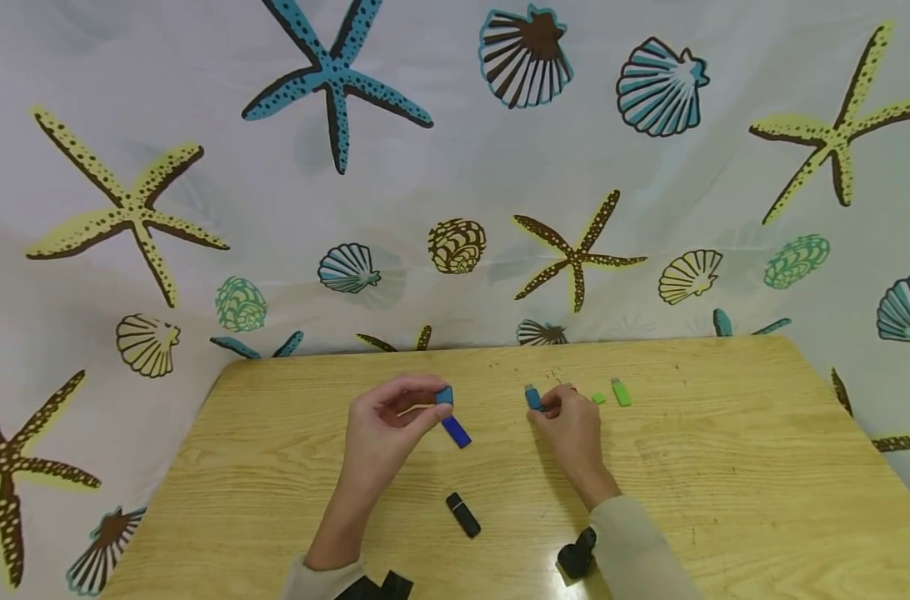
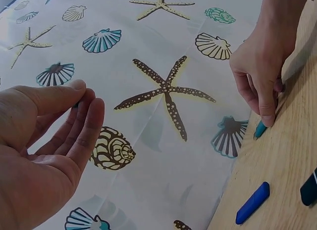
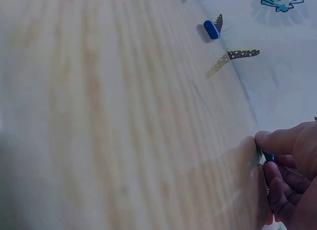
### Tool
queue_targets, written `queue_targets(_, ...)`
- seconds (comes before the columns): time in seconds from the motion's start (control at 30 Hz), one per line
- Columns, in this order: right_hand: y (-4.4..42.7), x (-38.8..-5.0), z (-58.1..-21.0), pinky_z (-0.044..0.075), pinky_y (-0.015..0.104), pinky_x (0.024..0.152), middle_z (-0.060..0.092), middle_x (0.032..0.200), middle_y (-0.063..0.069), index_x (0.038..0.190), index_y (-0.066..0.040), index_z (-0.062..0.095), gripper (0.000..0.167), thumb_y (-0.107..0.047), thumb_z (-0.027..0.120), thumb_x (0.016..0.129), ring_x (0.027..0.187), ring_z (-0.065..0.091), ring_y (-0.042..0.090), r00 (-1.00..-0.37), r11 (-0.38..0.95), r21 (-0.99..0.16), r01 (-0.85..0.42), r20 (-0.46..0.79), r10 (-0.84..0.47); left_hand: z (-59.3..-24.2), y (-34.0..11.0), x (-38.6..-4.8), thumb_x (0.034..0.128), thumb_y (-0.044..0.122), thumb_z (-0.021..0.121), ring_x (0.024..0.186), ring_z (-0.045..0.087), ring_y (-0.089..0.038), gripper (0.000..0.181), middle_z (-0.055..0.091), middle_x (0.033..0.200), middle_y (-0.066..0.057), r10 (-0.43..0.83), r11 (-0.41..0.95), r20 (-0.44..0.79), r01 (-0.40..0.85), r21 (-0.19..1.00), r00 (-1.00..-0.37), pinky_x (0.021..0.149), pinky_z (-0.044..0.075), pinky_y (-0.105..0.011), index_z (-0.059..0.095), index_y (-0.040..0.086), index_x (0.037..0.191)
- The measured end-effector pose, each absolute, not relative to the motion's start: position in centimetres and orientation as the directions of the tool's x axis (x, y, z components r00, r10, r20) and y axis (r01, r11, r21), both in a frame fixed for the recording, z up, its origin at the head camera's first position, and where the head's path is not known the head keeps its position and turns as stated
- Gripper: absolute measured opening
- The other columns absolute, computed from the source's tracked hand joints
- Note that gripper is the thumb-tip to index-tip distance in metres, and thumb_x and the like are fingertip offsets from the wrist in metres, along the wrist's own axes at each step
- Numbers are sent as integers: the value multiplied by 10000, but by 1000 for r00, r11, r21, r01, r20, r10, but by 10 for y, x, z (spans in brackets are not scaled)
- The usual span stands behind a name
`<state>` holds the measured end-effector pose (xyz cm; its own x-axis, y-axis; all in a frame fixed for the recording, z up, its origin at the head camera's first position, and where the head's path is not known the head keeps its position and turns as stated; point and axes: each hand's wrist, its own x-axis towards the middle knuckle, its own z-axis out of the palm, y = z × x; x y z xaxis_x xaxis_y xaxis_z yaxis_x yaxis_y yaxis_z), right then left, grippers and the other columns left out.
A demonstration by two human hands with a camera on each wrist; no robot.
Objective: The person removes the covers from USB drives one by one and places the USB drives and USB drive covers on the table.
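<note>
Between the thumb and fingers of my left hand (image 1: 383,425) a small blue cap (image 1: 444,395) is pinched above the table; in the left wrist view the fingers mostly hide it. My right hand (image 1: 575,425) pinches a teal-blue USB flash drive (image 1: 532,397) at the tabletop, its metal plug pointing away from me. Just under the left fingertips lies a dark blue USB stick (image 1: 457,432). To the right of the right hand are a green USB flash drive (image 1: 621,392) with its plug bare and a small green cap (image 1: 599,398).
A black USB stick (image 1: 463,515) lies nearer to me on the wooden table (image 1: 725,483). Behind the table's far edge hangs a white cloth (image 1: 440,158) printed with starfish and shells. Something red (image 3: 270,217) shows partly below the right fingers.
</note>
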<state>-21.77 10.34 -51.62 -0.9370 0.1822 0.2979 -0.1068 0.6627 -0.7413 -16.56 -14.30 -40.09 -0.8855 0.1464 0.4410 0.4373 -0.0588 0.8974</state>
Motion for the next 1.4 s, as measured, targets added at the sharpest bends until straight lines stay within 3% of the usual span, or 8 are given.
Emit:
queue_targets(0.33,104,-214,-514,603,360,673,709,819,63,910,-19,727,192,-93,878,818,730,675,190,-948,632,-767,-109,272,166,-414,-136,-170,867,-95,768,944,721,-196,217,692,1108,-221,187,-30,394,396,918,-900,834,627,-355,729,-61,1078)
queue_targets(0.63,114,-197,-503,604,404,749,717,963,121,1007,-7,729,223,-109,847,847,843,681,245,-962,582,-807,-99,227,151,-443,-129,-182,900,-27,765,957,724,-267,195,697,1105,-212,235,35,313,330,943,-920,817,627,-321,734,-37,1093)
queue_targets(0.9,124,-182,-492,601,408,781,714,1033,125,1074,-18,723,250,-131,830,878,892,674,251,-969,567,-815,-122,220,108,-464,-119,-200,936,-18,728,970,703,-467,222,687,1126,-220,279,37,216,236,971,-936,810,629,-462,703,-48,1155)
queue_targets(1.0,125,-175,-489,605,387,783,721,1037,116,1069,-19,717,243,-123,827,879,888,677,231,-974,553,-823,-130,210,84,-470,-115,-207,957,-38,689,1020,682,-505,236,666,1150,-232,307,3,143,151,989,-941,845,623,-442,680,-66,1192)
queue_targets(1.2,120,-161,-484,607,313,745,722,1027,105,1054,-31,720,234,-112,836,867,867,676,195,-977,536,-829,-157,208,37,-481,-109,-219,960,-26,692,1085,656,-515,291,629,1195,-211,312,-65,30,11,998,-949,872,616,-384,649,-92,1240)
queue_targets(1.4,112,-144,-484,620,328,714,725,1011,97,1027,-53,723,201,-74,834,862,844,677,176,-974,501,-840,-210,223,-33,-487,-98,-226,940,5,733,1029,701,-424,209,702,1144,-172,309,51,51,70,996,-950,839,624,-356,728,-43,1143)
